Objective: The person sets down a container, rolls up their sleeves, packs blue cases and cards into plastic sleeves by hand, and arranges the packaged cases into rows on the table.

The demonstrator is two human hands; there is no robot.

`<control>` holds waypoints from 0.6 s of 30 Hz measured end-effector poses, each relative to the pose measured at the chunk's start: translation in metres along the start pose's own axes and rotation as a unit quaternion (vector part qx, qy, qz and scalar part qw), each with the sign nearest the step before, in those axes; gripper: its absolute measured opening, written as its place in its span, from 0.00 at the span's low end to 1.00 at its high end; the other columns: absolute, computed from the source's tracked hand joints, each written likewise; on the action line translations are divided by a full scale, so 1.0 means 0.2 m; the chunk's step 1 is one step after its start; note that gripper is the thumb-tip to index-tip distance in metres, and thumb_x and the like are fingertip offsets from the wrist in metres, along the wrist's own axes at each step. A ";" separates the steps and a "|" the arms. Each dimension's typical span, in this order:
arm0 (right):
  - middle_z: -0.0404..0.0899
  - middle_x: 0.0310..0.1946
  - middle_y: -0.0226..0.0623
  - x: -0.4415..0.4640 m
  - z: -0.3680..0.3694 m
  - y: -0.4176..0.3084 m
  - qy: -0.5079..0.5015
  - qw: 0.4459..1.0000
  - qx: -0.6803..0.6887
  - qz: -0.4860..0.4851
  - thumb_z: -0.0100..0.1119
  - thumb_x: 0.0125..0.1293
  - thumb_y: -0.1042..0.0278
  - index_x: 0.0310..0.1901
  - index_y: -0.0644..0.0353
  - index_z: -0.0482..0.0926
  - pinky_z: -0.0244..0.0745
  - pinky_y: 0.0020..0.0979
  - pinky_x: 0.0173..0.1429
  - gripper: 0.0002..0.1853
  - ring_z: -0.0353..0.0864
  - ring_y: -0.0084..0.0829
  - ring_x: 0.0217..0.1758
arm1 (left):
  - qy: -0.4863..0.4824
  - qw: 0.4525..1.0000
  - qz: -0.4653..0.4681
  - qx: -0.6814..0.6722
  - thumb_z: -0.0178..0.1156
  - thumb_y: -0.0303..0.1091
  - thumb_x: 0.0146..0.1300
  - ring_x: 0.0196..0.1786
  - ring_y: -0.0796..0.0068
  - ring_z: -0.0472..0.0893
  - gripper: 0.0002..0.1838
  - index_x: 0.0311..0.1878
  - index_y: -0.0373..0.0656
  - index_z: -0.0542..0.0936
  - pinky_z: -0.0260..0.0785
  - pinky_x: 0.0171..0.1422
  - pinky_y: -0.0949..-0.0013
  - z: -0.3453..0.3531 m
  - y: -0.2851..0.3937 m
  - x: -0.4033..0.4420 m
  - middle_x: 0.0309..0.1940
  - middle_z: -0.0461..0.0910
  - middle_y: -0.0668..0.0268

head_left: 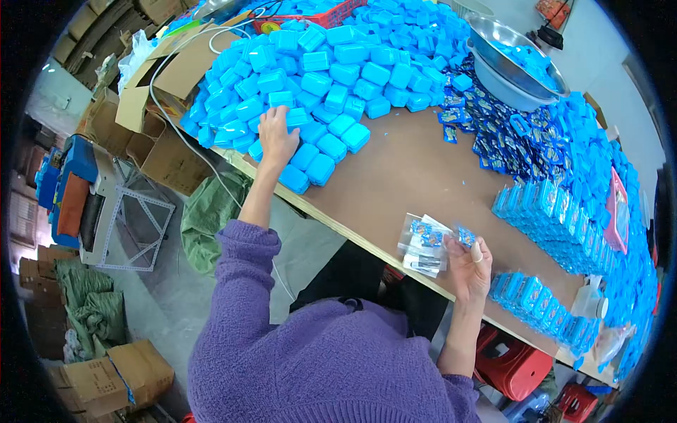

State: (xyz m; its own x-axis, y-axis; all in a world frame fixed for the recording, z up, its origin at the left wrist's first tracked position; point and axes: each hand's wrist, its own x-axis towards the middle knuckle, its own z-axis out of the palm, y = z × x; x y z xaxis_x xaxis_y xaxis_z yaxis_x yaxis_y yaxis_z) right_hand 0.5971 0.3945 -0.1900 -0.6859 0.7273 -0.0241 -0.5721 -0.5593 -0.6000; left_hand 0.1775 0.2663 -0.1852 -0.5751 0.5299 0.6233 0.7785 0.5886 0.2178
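Observation:
At the near edge of a big heap of blue plastic boxes [316, 83], my left hand [278, 138] reaches in with bent fingers. Its thumb and fingers close around a blue plastic box [299, 118] in the heap; part of the grip is hidden. My right hand [471, 269] is above the table's front edge and pinches a small blue printed packet [465, 236] between thumb and fingers. Beside it lie clear plastic bags [416, 240] with printed blue and white contents. A white wrap or cap covers one right fingertip.
Many dark blue packets [522, 141] are spread at the table's right, below a metal bowl [511, 53]. Stacked rows of wrapped blue boxes [560, 222] and a shorter row [539, 307] stand at right. A white cable [187, 137] hangs past a cardboard box [166, 151]. A red stool [511, 363] is underneath.

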 end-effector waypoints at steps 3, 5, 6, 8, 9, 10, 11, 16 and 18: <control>0.79 0.42 0.42 0.00 0.03 0.00 0.011 1.000 -0.015 0.005 0.57 0.63 0.71 0.37 0.63 0.73 0.65 0.43 0.64 0.06 0.78 0.36 0.49 | -0.007 0.999 0.012 -0.038 0.70 0.28 0.39 0.45 0.51 0.73 0.25 0.43 0.40 0.72 0.66 0.46 0.56 0.00 -0.05 0.02 0.40 0.74 0.56; 0.78 0.39 0.42 0.00 0.06 -0.01 0.030 0.999 -0.039 0.003 0.57 0.63 0.70 0.35 0.64 0.73 0.68 0.40 0.60 0.07 0.78 0.36 0.46 | 0.003 0.997 0.025 -0.074 0.70 0.28 0.38 0.44 0.49 0.74 0.26 0.44 0.39 0.73 0.67 0.45 0.56 0.00 -0.06 0.02 0.40 0.74 0.55; 0.78 0.40 0.42 0.00 0.05 -0.01 0.037 0.998 -0.048 0.005 0.57 0.63 0.70 0.35 0.65 0.72 0.69 0.39 0.60 0.07 0.78 0.36 0.46 | 0.011 0.995 0.034 -0.093 0.71 0.28 0.37 0.44 0.48 0.74 0.26 0.44 0.39 0.73 0.68 0.45 0.56 0.00 -0.05 0.02 0.40 0.75 0.54; 0.78 0.39 0.42 0.00 0.04 -0.01 0.053 0.997 -0.061 0.001 0.56 0.63 0.70 0.35 0.65 0.72 0.69 0.37 0.57 0.07 0.79 0.37 0.45 | 0.017 0.993 0.031 -0.116 0.71 0.28 0.41 0.42 0.55 0.77 0.24 0.44 0.37 0.74 0.70 0.45 0.61 -0.05 0.05 0.01 0.38 0.77 0.55; 0.78 0.38 0.41 0.00 0.04 -0.01 0.058 0.996 -0.066 -0.006 0.56 0.64 0.70 0.35 0.65 0.73 0.70 0.35 0.56 0.07 0.79 0.36 0.44 | 0.002 0.990 0.039 -0.134 0.71 0.28 0.41 0.42 0.55 0.77 0.24 0.44 0.37 0.74 0.70 0.45 0.61 -0.09 0.14 -0.01 0.38 0.77 0.55; 0.78 0.38 0.41 0.00 0.03 -0.01 0.078 0.994 -0.070 -0.014 0.56 0.64 0.70 0.35 0.65 0.73 0.70 0.35 0.56 0.07 0.79 0.36 0.44 | -0.061 0.965 -0.045 -0.251 0.70 0.28 0.44 0.43 0.61 0.78 0.22 0.45 0.36 0.75 0.70 0.46 0.64 -0.18 0.27 -0.04 0.39 0.78 0.57; 0.78 0.37 0.40 0.01 0.01 0.00 0.069 0.994 -0.086 -0.016 0.56 0.64 0.71 0.35 0.65 0.73 0.71 0.34 0.54 0.06 0.79 0.35 0.44 | -0.122 0.917 -0.130 -0.357 0.69 0.27 0.48 0.43 0.67 0.78 0.21 0.46 0.34 0.76 0.71 0.47 0.68 -0.23 0.37 -0.10 0.39 0.79 0.59; 0.79 0.35 0.38 -0.01 0.01 0.01 0.074 0.985 -0.153 -0.027 0.55 0.64 0.72 0.34 0.65 0.75 0.71 0.31 0.50 0.05 0.80 0.32 0.42 | -0.339 0.565 -0.211 -0.722 0.64 0.23 0.53 0.44 0.75 0.78 0.19 0.50 0.32 0.75 0.71 0.50 0.73 -0.28 0.79 -0.43 0.42 0.79 0.61; 0.79 0.35 0.38 -0.01 0.02 0.00 0.070 0.987 -0.143 -0.023 0.55 0.64 0.72 0.34 0.65 0.75 0.72 0.31 0.51 0.05 0.80 0.32 0.42 | -0.369 0.513 -0.208 -0.746 0.63 0.23 0.54 0.43 0.77 0.78 0.18 0.49 0.32 0.76 0.71 0.49 0.73 -0.28 0.90 -0.51 0.41 0.79 0.62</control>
State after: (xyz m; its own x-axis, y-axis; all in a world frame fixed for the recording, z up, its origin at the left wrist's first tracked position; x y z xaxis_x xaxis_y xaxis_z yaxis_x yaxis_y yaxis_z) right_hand 0.5973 0.3908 -0.1877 -0.5818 0.8084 -0.0887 -0.4376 -0.4031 -0.8037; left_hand 0.3909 0.2840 -0.1680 -0.2797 0.9590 -0.0453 -0.4421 -0.0868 0.8927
